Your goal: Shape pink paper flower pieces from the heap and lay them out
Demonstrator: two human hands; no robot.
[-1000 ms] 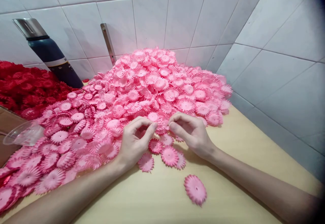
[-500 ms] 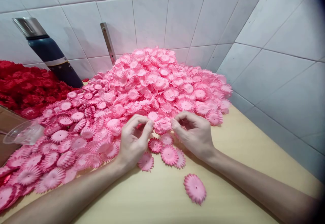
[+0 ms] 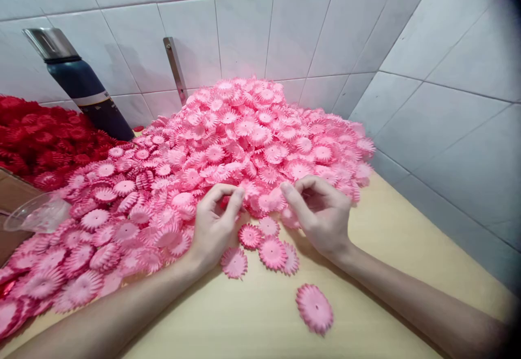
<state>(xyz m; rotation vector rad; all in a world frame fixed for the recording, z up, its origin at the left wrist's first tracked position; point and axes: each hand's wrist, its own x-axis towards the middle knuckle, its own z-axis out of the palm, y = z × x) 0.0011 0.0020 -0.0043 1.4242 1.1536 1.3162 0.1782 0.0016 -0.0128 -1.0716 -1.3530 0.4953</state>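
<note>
Compared with the earlier frame, the right hand [image 3: 325, 218] has drawn slightly away from the left hand [image 3: 214, 226], widening the gap between them. Both hover at the near edge of the pink disc heap [image 3: 244, 131], thumb and forefinger curled towards each other; I cannot tell whether either grip has a thin petal-edged piece in it. That facing pose probably suits light, flat pieces, which need fingertips rather than a full fist. Several loose discs [image 3: 272, 252] lie between the wrists, some overlapping, and a single disc [image 3: 315, 309] sits nearer, apart on the pale tabletop [image 3: 228, 321]; likely they slid or were set down there, within easy reach.

Far behind, the tiled wall [image 3: 252, 33] stops the heap spreading. On the left, the clear plastic cup [image 3: 40, 215], cardboard box [image 3: 14, 199], red heap [image 3: 49, 136] and dark bottle [image 3: 95, 95] crowd things, so a leftward sweep might disturb pieces. More room opens near and right, up to the side wall [image 3: 448, 131].
</note>
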